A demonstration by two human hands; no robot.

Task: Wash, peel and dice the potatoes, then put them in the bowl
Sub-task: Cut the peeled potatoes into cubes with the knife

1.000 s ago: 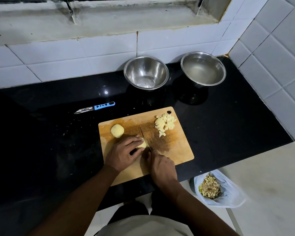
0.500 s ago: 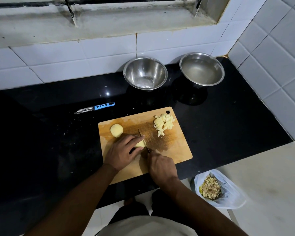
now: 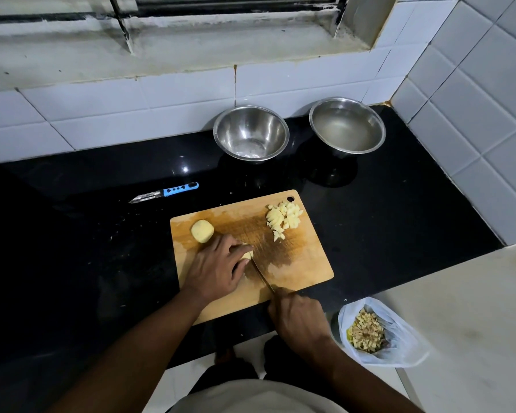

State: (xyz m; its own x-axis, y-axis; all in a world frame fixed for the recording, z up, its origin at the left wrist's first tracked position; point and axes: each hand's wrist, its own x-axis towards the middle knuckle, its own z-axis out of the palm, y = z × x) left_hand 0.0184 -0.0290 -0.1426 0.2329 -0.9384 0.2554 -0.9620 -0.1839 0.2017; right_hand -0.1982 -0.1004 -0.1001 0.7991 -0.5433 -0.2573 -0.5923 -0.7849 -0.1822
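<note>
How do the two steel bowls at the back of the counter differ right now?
The left bowl holds no water, with only a pale smear at its bottom; the right bowl holds cloudy water. The left bowl stands directly behind the cutting board; the right bowl sits nearer the tiled corner. Both are round, steel, upright, and contain no diced potato yet.

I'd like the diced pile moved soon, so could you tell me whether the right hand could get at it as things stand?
Probably not yet: the right hand grips the knife. The board between it and the diced pile lies bare.
</note>
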